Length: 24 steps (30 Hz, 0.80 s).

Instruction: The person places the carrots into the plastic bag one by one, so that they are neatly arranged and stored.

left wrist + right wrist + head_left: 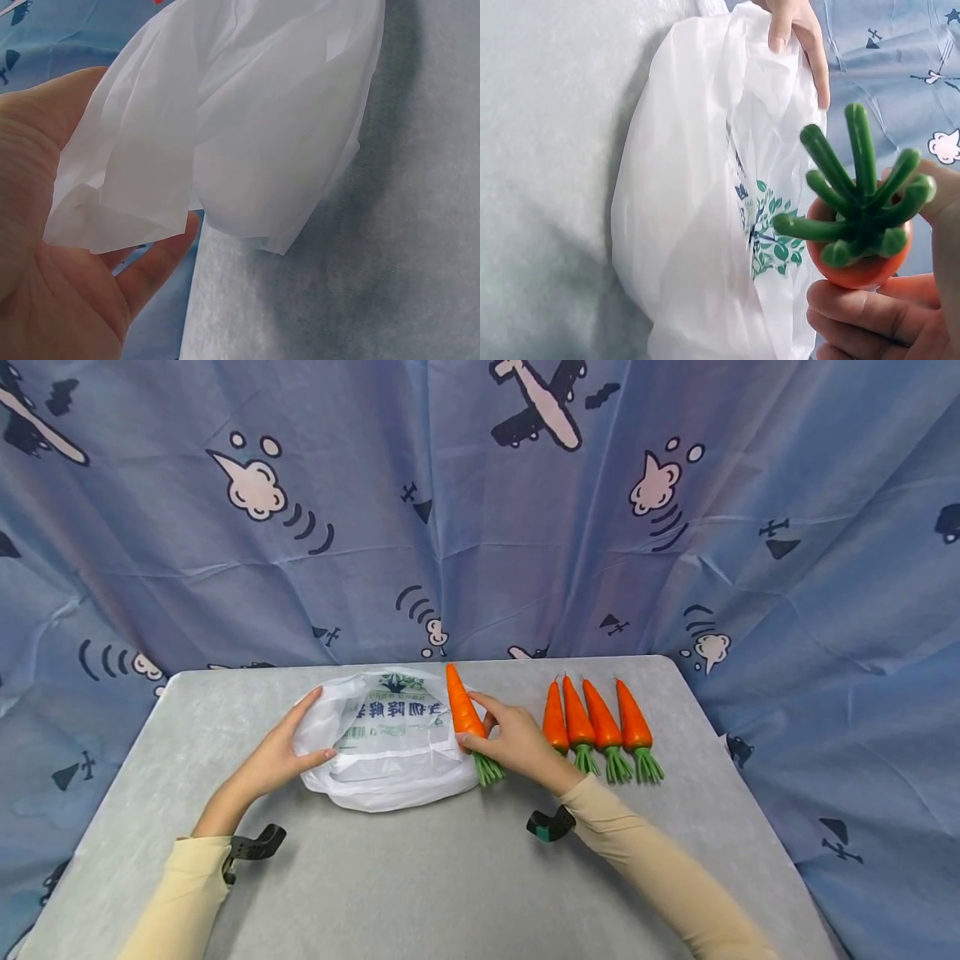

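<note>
My right hand (pixel 517 739) grips an orange carrot (pixel 463 703) with green stem stubs, its tip pointing toward the back. The carrot overlaps the right side of a white plastic bag (pixel 405 770) in the head view. In the right wrist view, the carrot's green stubs (pixel 862 195) face the camera. At the bag's left side, my left hand (pixel 281 752) touches the plastic with thumb and fingers spread wide apart. The left wrist view has the bag's film (pixel 142 165) lying across this hand, hiding part of the fingers.
Several more carrots (pixel 634 718) lie side by side to the right of my right hand, stems toward me. A grey table (pixel 390 877) carries everything. Behind it hangs a blue curtain (pixel 360 527) with airplane prints.
</note>
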{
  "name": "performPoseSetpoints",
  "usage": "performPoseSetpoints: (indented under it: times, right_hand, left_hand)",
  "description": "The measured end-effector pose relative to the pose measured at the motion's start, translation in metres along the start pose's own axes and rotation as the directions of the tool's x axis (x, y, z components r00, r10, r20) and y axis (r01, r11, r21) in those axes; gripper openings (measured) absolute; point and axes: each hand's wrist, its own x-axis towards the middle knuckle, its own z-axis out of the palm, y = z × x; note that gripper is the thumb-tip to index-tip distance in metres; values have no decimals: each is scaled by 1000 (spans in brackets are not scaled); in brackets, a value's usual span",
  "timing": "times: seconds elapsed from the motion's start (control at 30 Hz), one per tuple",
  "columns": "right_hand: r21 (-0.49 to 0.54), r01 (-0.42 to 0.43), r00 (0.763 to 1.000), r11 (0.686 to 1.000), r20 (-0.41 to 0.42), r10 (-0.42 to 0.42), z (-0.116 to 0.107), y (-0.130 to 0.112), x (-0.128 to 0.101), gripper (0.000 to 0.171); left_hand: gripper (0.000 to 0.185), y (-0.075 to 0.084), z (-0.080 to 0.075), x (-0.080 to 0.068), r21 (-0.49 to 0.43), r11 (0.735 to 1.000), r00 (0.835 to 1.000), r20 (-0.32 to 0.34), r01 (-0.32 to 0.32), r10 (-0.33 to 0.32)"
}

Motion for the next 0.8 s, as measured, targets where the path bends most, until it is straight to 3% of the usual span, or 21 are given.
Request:
performPoseSetpoints:
  times: [0.23,0.8]
  right_hand:
    - [9,30,999,1000,22,-31,7,-11,1,72]
    - [30,111,990,993,79,-113,26,-29,6,72]
  left_hand:
    - [104,2,0,0,0,1000,1000,-5,-22,22]
    - [103,2,-1,0,12,1000,1000,15,-7,7]
